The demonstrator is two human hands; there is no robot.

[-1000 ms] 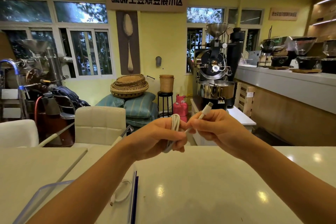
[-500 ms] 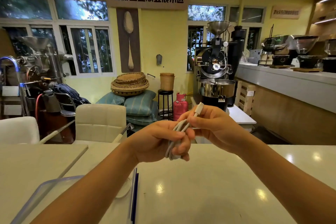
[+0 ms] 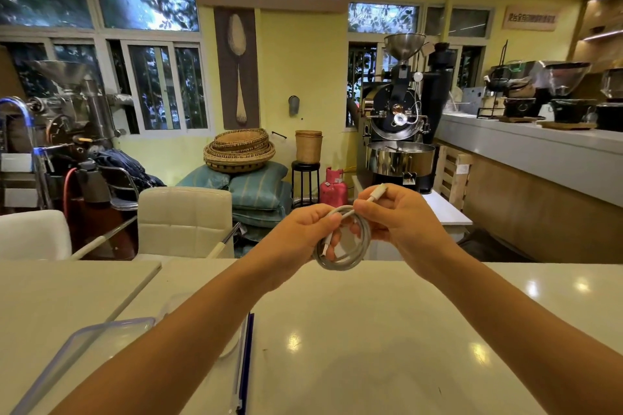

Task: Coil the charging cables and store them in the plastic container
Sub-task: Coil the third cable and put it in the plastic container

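Note:
A white charging cable (image 3: pixel 354 256) hangs as a round coil above the far part of the white table (image 3: pixel 337 330). My left hand (image 3: pixel 296 239) pinches the coil at its top left. My right hand (image 3: pixel 401 216) grips the top right, and the cable's plug end (image 3: pixel 378 191) sticks up past its fingers. A clear plastic container (image 3: pixel 84 344) with a bluish rim lies at the lower left, partly behind my left forearm. A second white cable lying beside it is mostly hidden by that arm.
A blue-edged strip (image 3: pixel 245 360), probably the container's lid on edge, lies near the table's middle. Two cream chairs (image 3: pixel 185 219) stand behind the table. Beyond are coffee roasters (image 3: pixel 397 131), stacked baskets and a counter on the right.
The coil, bunched flat in my left hand before, now hangs open as a round loop. Both hands sit slightly lower, and my right hand has drawn closer to my left.

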